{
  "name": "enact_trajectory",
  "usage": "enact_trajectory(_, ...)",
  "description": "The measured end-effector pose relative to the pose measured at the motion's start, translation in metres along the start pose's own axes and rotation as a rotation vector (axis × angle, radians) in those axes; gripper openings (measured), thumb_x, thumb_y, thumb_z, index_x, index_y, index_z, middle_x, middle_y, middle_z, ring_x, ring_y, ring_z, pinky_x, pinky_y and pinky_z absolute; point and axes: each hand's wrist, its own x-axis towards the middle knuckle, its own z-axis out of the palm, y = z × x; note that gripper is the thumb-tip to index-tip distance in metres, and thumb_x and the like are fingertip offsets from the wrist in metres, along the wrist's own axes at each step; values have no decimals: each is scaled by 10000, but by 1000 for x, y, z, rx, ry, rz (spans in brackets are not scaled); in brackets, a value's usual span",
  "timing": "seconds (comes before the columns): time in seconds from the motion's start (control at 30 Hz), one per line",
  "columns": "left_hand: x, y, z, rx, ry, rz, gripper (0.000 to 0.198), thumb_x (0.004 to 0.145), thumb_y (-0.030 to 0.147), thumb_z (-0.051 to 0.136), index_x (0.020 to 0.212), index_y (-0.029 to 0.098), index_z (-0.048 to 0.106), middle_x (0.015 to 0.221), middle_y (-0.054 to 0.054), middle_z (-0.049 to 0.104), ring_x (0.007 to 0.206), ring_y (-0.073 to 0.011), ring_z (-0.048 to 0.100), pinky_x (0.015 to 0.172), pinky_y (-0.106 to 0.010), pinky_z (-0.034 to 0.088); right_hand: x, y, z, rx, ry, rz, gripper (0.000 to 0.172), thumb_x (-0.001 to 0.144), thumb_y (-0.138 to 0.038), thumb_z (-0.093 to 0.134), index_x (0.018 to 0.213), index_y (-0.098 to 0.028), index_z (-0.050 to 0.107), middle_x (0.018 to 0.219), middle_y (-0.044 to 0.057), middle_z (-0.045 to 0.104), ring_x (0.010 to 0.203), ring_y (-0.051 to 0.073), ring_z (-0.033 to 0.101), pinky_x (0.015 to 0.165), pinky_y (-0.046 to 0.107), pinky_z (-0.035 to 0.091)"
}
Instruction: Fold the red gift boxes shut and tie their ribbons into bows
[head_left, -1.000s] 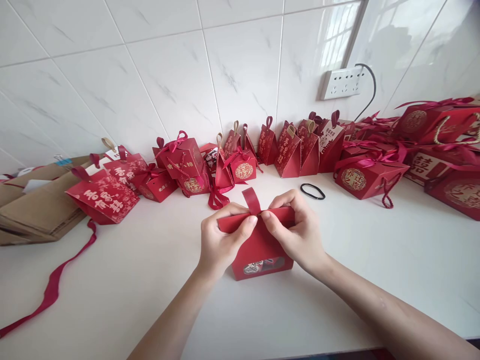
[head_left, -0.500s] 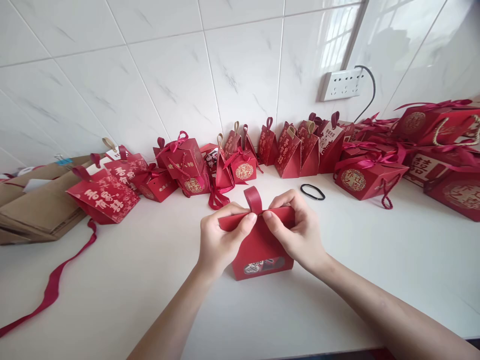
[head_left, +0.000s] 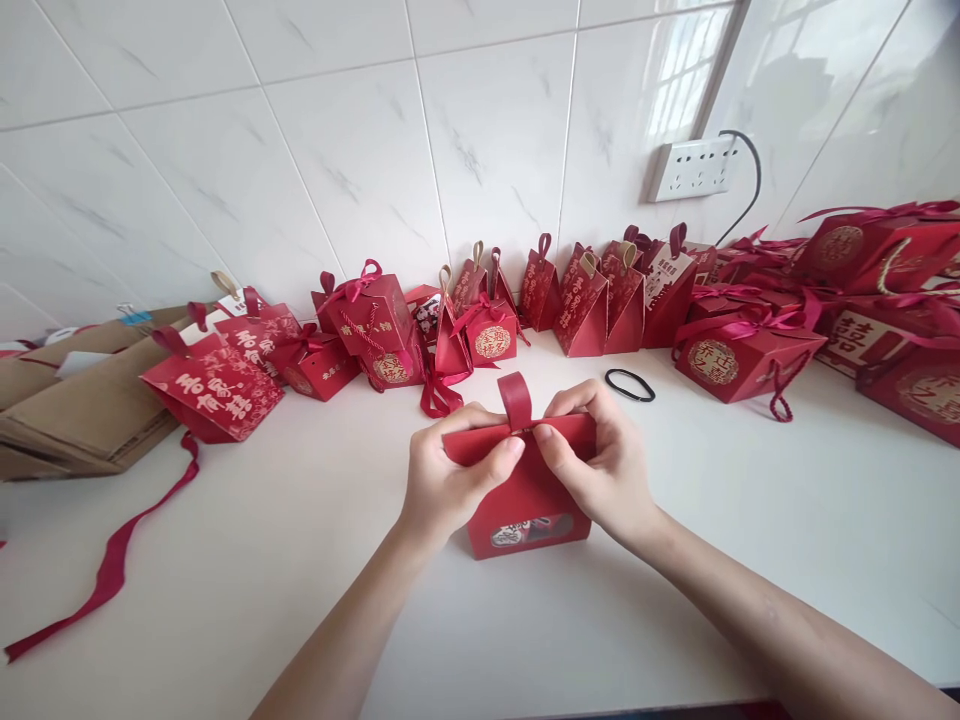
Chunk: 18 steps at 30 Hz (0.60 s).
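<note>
A red gift box (head_left: 491,505) stands upright on the white table in front of me. It has a clear window low on its near side, and a dark red ribbon loop (head_left: 515,398) rises from its top edge. My left hand (head_left: 454,470) pinches the left part of that top edge, thumb in front and fingers behind. My right hand (head_left: 600,460) grips the right part the same way. Both thumbs press near the base of the loop, a small gap between them. The fingertips behind the box are hidden.
Several finished-looking red boxes (head_left: 581,305) line the tiled wall, with larger ones (head_left: 750,355) stacked at the right. A black elastic band (head_left: 630,385) lies behind my right hand. Brown paper bags (head_left: 90,410) and a loose red ribbon (head_left: 112,560) are at the left.
My left thumb has shifted slightly at the top edge beside the loop. Both hands keep their hold on the box, and the whole view has moved a little.
</note>
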Motion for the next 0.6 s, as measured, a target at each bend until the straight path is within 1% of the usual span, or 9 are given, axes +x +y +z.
enact_trajectory(0.07, 0, -1, 0, 8, 1, 9, 100, 740, 291, 702, 748, 192, 697, 721, -12, 685, 665, -150, 639, 588, -225, 530, 0, 0, 0, -15, 4, -5, 125, 835, -220, 567, 759, -221, 467, 654, -33, 565, 538, 107, 515, 458, 218, 423)
enact_trajectory(0.17, 0, -1, 1, 51, 16, 26, 82, 773, 267, 676, 748, 193, 702, 717, -6, 685, 666, -136, 636, 608, -214, 527, 0, 0, 0, -21, 6, -3, 123, 829, -218, 570, 757, -220, 470, 657, -36, 567, 538, 103, 513, 459, 214, 420)
enact_trajectory(0.33, 1, 1, 0, 85, 20, 32, 131, 784, 274, 661, 688, 189, 684, 671, 2, 658, 609, -124, 601, 556, -212, 494, 1, -2, 1, 9, 2, 19, 123, 817, -204, 576, 754, -219, 472, 642, -46, 567, 510, 94, 502, 434, 200, 403)
enact_trajectory(0.5, 1, 1, -1, 37, -6, -7, 116, 796, 278, 647, 742, 200, 714, 718, -6, 680, 674, -147, 637, 592, -222, 519, 1, -2, 1, 30, -6, 57, 117, 801, -196, 551, 732, -217, 459, 623, -43, 557, 495, 96, 488, 424, 200, 388)
enact_trajectory(0.6, 1, 0, -1, 12, -14, -1, 98, 806, 255, 644, 772, 211, 725, 742, 3, 689, 701, -135, 644, 615, -201, 526, 1, 0, 1, 65, -18, 70, 110, 802, -195, 530, 727, -215, 451, 616, -40, 547, 482, 93, 470, 410, 195, 371)
